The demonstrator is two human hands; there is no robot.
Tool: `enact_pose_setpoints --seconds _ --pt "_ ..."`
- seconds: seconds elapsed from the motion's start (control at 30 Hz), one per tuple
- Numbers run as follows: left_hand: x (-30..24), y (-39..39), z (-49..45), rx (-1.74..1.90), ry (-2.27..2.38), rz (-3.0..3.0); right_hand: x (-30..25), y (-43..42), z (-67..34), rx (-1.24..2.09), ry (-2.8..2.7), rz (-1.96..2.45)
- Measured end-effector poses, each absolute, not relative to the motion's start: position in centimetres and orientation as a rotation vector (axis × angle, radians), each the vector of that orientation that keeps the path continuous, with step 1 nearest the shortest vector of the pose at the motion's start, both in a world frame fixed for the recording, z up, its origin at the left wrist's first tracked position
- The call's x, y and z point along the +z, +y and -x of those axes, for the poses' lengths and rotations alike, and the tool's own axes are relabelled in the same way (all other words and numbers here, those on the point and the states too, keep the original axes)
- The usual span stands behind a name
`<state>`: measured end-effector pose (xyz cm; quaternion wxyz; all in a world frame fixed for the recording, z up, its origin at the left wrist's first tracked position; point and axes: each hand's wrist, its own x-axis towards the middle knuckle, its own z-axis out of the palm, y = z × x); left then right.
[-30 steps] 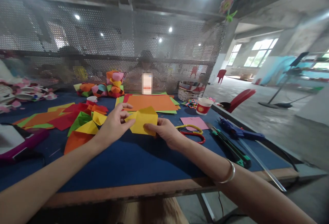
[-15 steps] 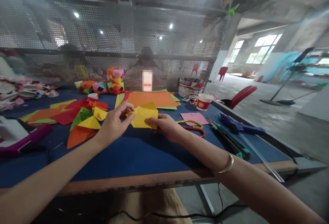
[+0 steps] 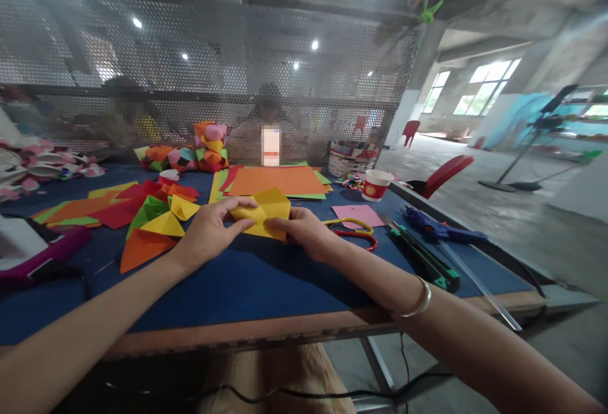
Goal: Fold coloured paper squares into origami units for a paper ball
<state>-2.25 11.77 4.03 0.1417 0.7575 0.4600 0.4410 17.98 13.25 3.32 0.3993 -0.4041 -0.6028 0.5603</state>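
A folded yellow paper [image 3: 266,211] is held just above the blue table [image 3: 247,287] between both hands. My left hand [image 3: 209,230] pinches its left edge with thumb and fingers closed on a fold. My right hand [image 3: 306,233] grips the right lower edge, thumb on top. A metal bangle [image 3: 418,300] circles my right wrist.
Folded coloured papers [image 3: 152,221] lie at the left, a stack of orange and green sheets [image 3: 278,181] behind. Scissors [image 3: 354,233], a pink sheet [image 3: 358,214], a cutter [image 3: 425,259], a glue gun [image 3: 439,232], a ruler [image 3: 482,287] and a paper cup [image 3: 375,185] sit right. A perforated screen [image 3: 213,78] stands behind.
The left-hand fingers have come down and pressed the paper's left flap flatter. The paper sits slightly lower and more folded. The right hand has kept its grip.
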Motion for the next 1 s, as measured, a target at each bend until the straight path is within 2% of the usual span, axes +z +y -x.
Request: enact_pose_setpoints --seconds 0.5,1.0 --pt "3.82 11.55 2.20 1.323 1.482 -2.278 2.61 13.59 -18.07 0.993 -1.781 0.982" --pt "3.55 11.93 2.64 1.369 1.429 -2.512 3.05 13.13 -17.96 0.800 -1.968 0.991"
